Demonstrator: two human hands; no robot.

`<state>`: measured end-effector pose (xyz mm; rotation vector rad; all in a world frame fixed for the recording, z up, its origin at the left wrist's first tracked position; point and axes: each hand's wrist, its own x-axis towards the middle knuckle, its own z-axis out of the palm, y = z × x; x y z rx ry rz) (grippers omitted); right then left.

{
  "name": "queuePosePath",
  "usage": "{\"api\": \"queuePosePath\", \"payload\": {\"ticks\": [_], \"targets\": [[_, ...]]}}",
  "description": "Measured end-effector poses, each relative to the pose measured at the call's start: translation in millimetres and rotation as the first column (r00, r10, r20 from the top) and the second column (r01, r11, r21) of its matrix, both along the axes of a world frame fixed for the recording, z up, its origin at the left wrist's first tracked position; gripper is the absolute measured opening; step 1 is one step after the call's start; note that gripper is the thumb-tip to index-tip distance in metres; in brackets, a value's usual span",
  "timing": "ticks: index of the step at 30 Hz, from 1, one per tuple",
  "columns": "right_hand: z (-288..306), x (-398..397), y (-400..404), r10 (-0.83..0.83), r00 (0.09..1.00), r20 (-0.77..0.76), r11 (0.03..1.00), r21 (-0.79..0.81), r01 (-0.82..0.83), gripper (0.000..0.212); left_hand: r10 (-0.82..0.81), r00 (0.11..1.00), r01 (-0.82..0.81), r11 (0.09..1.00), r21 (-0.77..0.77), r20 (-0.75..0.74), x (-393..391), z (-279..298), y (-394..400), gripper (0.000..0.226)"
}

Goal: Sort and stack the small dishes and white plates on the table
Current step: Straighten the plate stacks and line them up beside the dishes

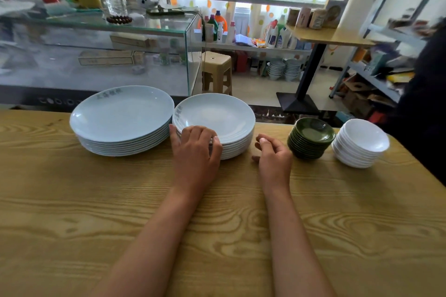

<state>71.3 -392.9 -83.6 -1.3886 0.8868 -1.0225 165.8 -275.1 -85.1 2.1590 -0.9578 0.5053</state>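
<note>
Wood-grain tabletop (72, 200) carries four piles along its far edge in the head view: a stack of large white round plates (121, 119) at far left, a stack of smaller white round plates (217, 120) touching it on the right, then a stack of small dark green dishes (311, 137), and at far right a stack of small white dishes (360, 143).

All lie flat, openings upward; being round they have no long axis, though both small-dish piles lean slightly, upper dishes shifted toward the right and far side. Grey lettering sits on the far rim of the top large plate and on the left rim of the top smaller plate.

The left hand (195, 149) lies against the near-left edge of the smaller plate stack, fingers curled over the rim of the upper plates, seemingly holding them. The right hand (272, 154) hovers just right of that stack, apart from it, fingers loosely curled and holding nothing.

Sorting looks nearly finished. The risks, as I judge them: a one-handed lift or push could let upper plates slide off, and the right hand could knock the leaning green pile beside it.
</note>
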Motion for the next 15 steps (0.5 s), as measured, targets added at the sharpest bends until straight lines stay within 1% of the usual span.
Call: {"api": "queuePosePath", "payload": {"ticks": [2,4,5,7,9,11,13,15], "targets": [[7,-11,0,-0.055,0.998,0.022,0.998,0.036,0.054,0.02,-0.034,0.998,0.034,0.999,-0.009,0.044,-4,4,1,0.027],[7,-27,1,-0.161,0.984,0.072,0.985,0.075,0.156,0.022,-0.111,0.99,0.114,0.993,-0.03,0.085,-13,9,-2,0.025],[5,-39,-2,-0.235,0.968,0.088,0.971,0.064,0.23,0.021,-0.168,0.982,0.172,0.984,-0.044,0.089,-22,13,-7,0.025],[1,-61,-11,-0.368,0.928,0.058,0.929,0.005,0.369,0.02,-0.271,0.959,0.277,0.958,-0.076,0.08,-46,19,-26,0.025],[3,-77,-29,-0.436,0.9,0.0,0.899,-0.045,0.436,0.022,-0.336,0.941,0.34,0.936,-0.096,0.048,-73,23,-53,0.029],[6,-87,-50,-0.418,0.908,-0.034,0.907,-0.067,0.416,0.024,-0.385,0.923,0.381,0.919,-0.098,-0.026,-97,27,-84,0.038],[4,-90,-61,-0.376,0.926,-0.036,0.926,-0.059,0.373,0.028,-0.412,0.908,0.404,0.91,-0.096,-0.077,-110,24,-113,0.04],[-1,-88,-63,-0.336,0.942,0.011,0.939,-0.07,0.336,0.034,-0.425,0.905,0.423,0.905,-0.039,-0.04,-114,13,-135,0.043]]}}
